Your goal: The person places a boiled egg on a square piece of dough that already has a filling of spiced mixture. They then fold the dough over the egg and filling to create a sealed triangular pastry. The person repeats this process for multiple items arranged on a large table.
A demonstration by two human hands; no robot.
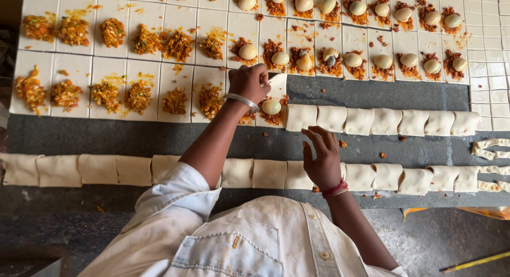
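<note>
Dark counter [159, 136] carries rows of square dough sheets; those at left hold orange-red filling only, those further right filling plus a halved egg. Left hand [248, 83] pinches the edge of one dough square [273, 93], flat, pale, bearing filling and egg [271, 106]. Right hand [321, 160] hovers open, fingers spread, over a left-to-right row of folded parcels [382, 121].

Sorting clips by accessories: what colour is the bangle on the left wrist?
Silver, plain metal: the bangle circles the wrist below the left hand, clearest in the head view.
</note>
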